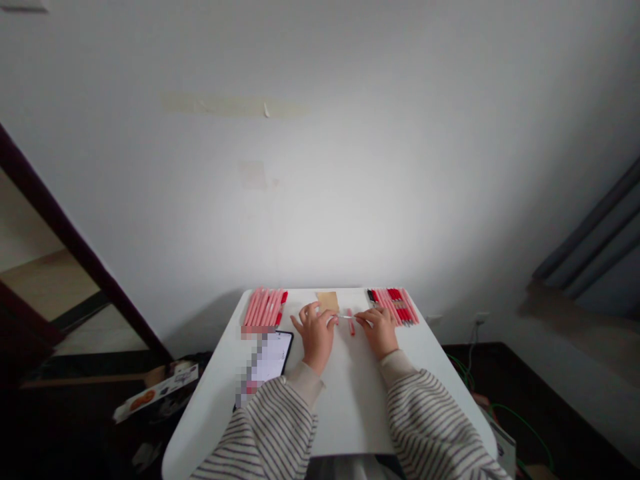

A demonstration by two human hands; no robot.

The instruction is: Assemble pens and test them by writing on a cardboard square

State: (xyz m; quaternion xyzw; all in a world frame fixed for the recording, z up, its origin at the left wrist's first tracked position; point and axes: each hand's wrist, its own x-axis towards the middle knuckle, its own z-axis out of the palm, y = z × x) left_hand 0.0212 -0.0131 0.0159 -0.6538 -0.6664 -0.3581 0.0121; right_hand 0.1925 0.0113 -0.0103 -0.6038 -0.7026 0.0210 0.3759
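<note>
Both my hands rest on a small white table (350, 400). My left hand (316, 331) and my right hand (380, 329) pinch the two ends of a thin pale pen refill (345, 317) held between them, fingers curled. A small red pen part (351, 326) lies on the table just below the refill. A row of pink pens (264, 308) lies at the far left of the table. Another row of pink, red and black pens (395, 305) lies at the far right, close to my right hand.
A phone (267, 363) with a lit screen lies left of my left hand. A tan card (327, 300) sits at the table's far edge against the white wall. A box (155, 393) and cables (500, 407) lie on the dark floor.
</note>
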